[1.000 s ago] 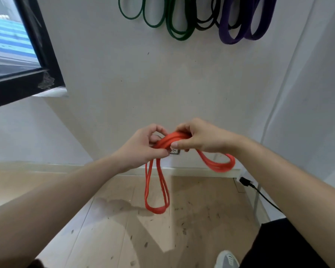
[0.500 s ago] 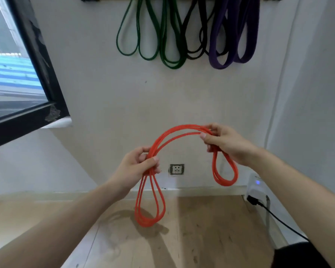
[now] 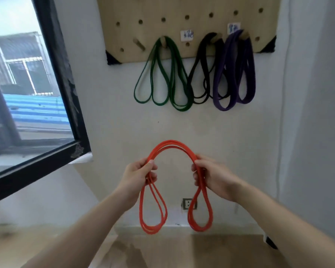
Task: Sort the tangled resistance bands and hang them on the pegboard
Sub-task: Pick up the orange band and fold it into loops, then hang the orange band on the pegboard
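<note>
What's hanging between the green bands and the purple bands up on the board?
The black bands hang there on their own peg, between the green bands and the purple bands on the pegboard. The head view shows it.

— What colour is the band (image 3: 170, 145) below the pegboard (image 3: 182, 8)?
— Bright orange-red, plain. The pegboard is pale wood, dotted with rows of dark holes (image 3: 187, 17), with black corners (image 3: 112, 58).
— And what hangs from it?
— Green bands (image 3: 181, 109) at its left, black bands (image 3: 200, 55) in the middle, purple bands (image 3: 223, 107) at its right.
— The labels (image 3: 186, 34)?
— White, with blue writing. The wall (image 3: 124, 122) behind the pegboard is white, the window frame (image 3: 66, 84) to its left is black, and the floor (image 3: 162, 252) below is light wood.
</note>
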### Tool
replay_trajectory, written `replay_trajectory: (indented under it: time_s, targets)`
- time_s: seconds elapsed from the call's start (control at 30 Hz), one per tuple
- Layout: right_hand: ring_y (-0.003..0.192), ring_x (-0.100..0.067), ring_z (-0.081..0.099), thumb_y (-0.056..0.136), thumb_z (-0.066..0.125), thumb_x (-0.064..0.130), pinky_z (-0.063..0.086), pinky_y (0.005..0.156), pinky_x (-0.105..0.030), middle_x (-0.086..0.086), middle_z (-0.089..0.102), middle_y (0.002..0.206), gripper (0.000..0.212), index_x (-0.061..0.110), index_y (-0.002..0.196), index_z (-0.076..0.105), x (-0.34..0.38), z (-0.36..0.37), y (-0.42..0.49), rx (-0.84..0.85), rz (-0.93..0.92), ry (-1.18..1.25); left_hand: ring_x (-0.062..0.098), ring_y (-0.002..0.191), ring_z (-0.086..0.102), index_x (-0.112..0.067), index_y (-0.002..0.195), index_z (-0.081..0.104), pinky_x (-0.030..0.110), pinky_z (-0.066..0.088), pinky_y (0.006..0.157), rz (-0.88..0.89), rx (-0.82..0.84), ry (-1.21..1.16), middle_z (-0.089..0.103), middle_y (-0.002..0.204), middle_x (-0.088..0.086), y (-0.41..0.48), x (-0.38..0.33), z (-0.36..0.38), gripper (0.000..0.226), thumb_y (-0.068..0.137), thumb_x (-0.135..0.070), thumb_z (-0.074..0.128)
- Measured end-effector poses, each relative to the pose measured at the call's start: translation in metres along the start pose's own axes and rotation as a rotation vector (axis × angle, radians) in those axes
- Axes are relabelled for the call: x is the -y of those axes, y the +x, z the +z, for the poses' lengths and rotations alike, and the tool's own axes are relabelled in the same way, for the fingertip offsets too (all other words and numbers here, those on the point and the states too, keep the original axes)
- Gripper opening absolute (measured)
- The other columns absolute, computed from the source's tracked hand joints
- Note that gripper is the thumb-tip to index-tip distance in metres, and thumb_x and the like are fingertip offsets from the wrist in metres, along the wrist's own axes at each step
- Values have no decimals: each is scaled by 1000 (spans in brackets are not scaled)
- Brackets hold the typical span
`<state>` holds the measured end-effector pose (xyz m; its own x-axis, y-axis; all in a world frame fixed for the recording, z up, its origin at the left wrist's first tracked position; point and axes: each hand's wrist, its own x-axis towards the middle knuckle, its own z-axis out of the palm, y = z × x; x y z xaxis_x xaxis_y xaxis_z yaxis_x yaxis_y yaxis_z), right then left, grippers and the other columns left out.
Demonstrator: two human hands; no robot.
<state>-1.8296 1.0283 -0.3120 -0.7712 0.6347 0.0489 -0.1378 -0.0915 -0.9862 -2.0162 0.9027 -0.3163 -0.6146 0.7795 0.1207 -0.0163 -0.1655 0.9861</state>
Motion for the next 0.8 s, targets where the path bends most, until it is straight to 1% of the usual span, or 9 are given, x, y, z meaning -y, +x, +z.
replay_trajectory:
  time_s: [0.03,0.1,0.2,0.3,0.37,0.47,0.57,0.7,0.8]
  targets:
    - [65,-16,47,103,38,5,42,63,-31,-6,50,82,23,13,101,60,13,6,4,-18,-30,44,15,60,53,-3,92,64,26,54,60,12,-3,-6,57,81,7,5,-14,-1,18,103,-9,51]
    - [74,-19,50,103,40,6,46,67,-33,-9,53,92,28,14,117,63,41,16,14,-54,-93,-7,16,58,53,-2,89,64,31,53,64,58,-21,-22,59,82,9,14,-46,-4,21,103,-10,50]
    - [84,-21,56,104,47,13,52,75,-32,-8,61,106,38,23,141,51,84,32,30,-151,-229,-154,18,62,54,-2,95,66,34,51,69,162,-46,17,60,83,9,28,-91,-12,21,104,-12,50]
    - [84,-19,65,102,52,12,58,77,-33,-8,68,107,37,29,135,51,124,54,46,-241,-440,-265,19,67,56,-6,117,66,37,54,77,253,-90,33,63,91,10,45,-129,-21,22,104,-14,51]
    - [83,-18,68,101,54,12,60,80,-36,-5,70,102,32,31,127,55,144,68,56,-273,-567,-370,20,69,60,-13,127,62,34,59,75,316,-119,26,66,95,12,56,-149,-24,26,104,-16,52]
    - [82,-21,67,101,55,16,60,78,-39,-3,67,94,30,35,123,59,173,87,77,-263,-712,-509,20,70,64,-25,125,64,35,62,76,423,-173,-6,70,97,13,76,-181,-26,26,104,-16,52]
    - [83,-32,64,100,56,16,59,74,-42,-10,66,91,33,33,128,57,198,102,95,-262,-835,-588,18,69,64,-24,130,65,31,62,77,503,-212,-34,71,95,10,100,-210,-23,30,103,-16,54]
    - [84,-13,64,98,60,15,58,85,-35,5,67,100,37,29,132,56,222,117,123,-330,-941,-622,19,68,60,-20,135,62,32,60,78,563,-211,-60,68,92,9,133,-238,-16,34,102,-13,55]
    - [106,-5,59,97,62,15,50,99,-28,18,61,109,45,25,140,52,233,125,144,-357,-939,-714,20,69,59,-21,133,62,30,60,74,598,-192,-39,69,89,7,154,-250,-12,33,102,-13,54]
